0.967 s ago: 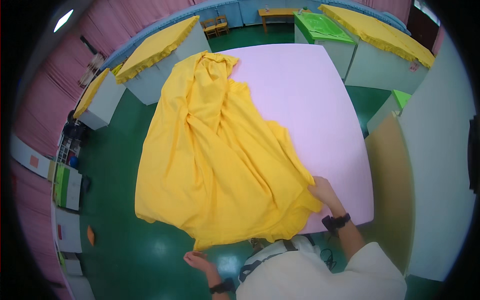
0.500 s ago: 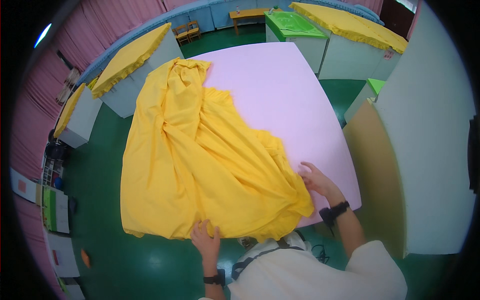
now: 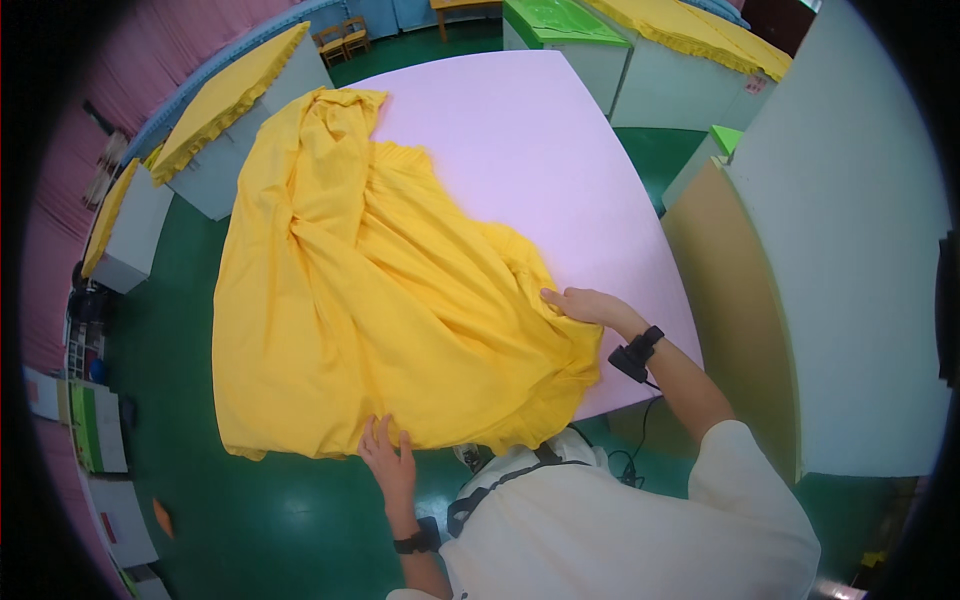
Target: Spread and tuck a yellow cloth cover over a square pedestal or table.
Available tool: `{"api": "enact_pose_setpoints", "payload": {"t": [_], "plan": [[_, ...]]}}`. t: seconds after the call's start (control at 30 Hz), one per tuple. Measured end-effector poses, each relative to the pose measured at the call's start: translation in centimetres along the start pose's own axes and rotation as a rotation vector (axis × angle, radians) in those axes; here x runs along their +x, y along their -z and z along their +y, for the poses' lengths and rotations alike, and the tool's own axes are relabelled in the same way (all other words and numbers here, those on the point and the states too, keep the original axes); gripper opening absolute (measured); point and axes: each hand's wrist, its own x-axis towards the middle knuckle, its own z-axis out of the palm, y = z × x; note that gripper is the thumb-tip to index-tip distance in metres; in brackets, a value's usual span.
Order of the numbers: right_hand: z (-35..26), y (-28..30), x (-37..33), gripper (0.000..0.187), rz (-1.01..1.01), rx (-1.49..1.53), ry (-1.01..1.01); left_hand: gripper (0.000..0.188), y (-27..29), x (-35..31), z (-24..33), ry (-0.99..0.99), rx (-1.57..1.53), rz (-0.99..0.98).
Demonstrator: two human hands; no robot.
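A yellow tablecloth [image 3: 330, 330] with a ruffled edge lies bunched and creased over the left and near parts of a pale pink table [image 3: 510, 140]. At its right ruffled edge, my right hand [image 3: 588, 306] grips the fabric, thumb on top and the other fingers partly hidden. My left hand [image 3: 388, 462] rests at the near edge of the cloth, its fingers spread on the fabric and nothing visibly grasped. Folds run lengthwise from a twisted bunch at the far left.
Cabinets with yellow ruffled covers [image 3: 235, 95] stand at far left and far right. A green-topped sink unit [image 3: 565, 25] is behind the table. A tall pale panel [image 3: 850, 280] rises close on the right. A black cable [image 3: 632, 465] hangs near my waist.
My right hand has moved farther along the right edge and closed on the tablecloth. The left hand stays at the near edge. The whole view has shifted slightly.
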Motion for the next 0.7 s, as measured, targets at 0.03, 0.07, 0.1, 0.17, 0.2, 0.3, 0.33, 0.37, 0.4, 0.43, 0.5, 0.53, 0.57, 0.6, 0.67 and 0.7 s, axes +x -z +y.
{"api": "enact_pose_setpoints", "payload": {"t": [0.03, 0.07, 0.1, 0.17, 0.2, 0.3, 0.33, 0.37, 0.4, 0.43, 0.5, 0.53, 0.57, 0.6, 0.67, 0.7], "plan": [[0.3, 0.1, 0.0, 0.044, 0.038, -0.043, 0.0, 0.04, -0.1, 0.1, 0.0, 0.009, 0.007, 0.007], [0.7, 0.1, -0.1, 0.039, 0.077, -0.086, 0.0, 0.04, -0.3, 0.3, -0.1, 0.0, 0.007, -0.002], [1.2, 0.1, -0.5, 0.039, 0.081, -0.078, -0.01, 0.04, -0.5, 0.4, -0.1, -0.009, 0.025, 0.004], [1.9, -0.4, -1.7, 0.026, -0.053, 0.523, 0.061, 0.04, -0.5, 0.5, -0.3, -0.023, 0.047, 0.004], [2.3, -0.8, -2.1, 0.026, -0.049, 0.532, 0.056, 0.04, -0.5, 0.6, -0.4, -0.01, 0.05, -0.002], [5.5, -1.7, -3.9, 0.015, 0.266, 0.662, 0.176, 0.039, -0.5, 0.8, -0.5, -0.008, 0.048, -0.018], [7.1, -1.8, -4.9, 0.012, 0.451, 0.473, 0.19, 0.038, -0.4, 0.9, -0.7, -0.009, 0.042, -0.022], [8.7, -2.0, -5.9, 0.01, 0.631, 0.277, 0.203, 0.038, -0.4, 1.0, -0.9, -0.016, 0.046, -0.028], [10.6, -2.5, -6.9, 0.01, 0.714, 0.204, 0.167, 0.037, -0.4, 1.0, -1.1, -0.01, 0.03, -0.033], [12.5, -3.1, -8.0, 0.01, 0.795, 0.13, 0.13, 0.037, -0.4, 1.0, -1.3, -0.004, 0.014, -0.037], [14.6, -4.1, -10.1, 0.009, 0.836, 0.088, 0.024, 0.037, -0.5, 1.1, -1.5, -0.019, 0.028, -0.049], [13.5, -4.1, -11.0, 0.011, 0.796, 0.024, -0.061, 0.037, -0.4, 1.0, -1.9, -0.019, 0.048, -0.049], [11.8, -3.1, -12.6, 0.013, 0.755, -0.042, -0.142, 0.037, -0.4, 0.9, -2.1, -0.005, 0.073, -0.041], [11.3, -1.8, -13.5, 0.012, 0.83, 0.147, -0.049, 0.038, -0.5, 1.0, -2.1, -0.038, 0.092, -0.042], [7.2, 2.2, -17.1, 0.006, 0.913, 0.768, 0.137, 0.036, -0.9, 1.2, -2.8, -0.095, 0.131, -0.04], [4.8, 4.3, -18.8, 0.005, 1.165, 0.701, 0.036, 0.036, -1.2, 1.3, -2.8, -0.106, 0.142, -0.038]]}}
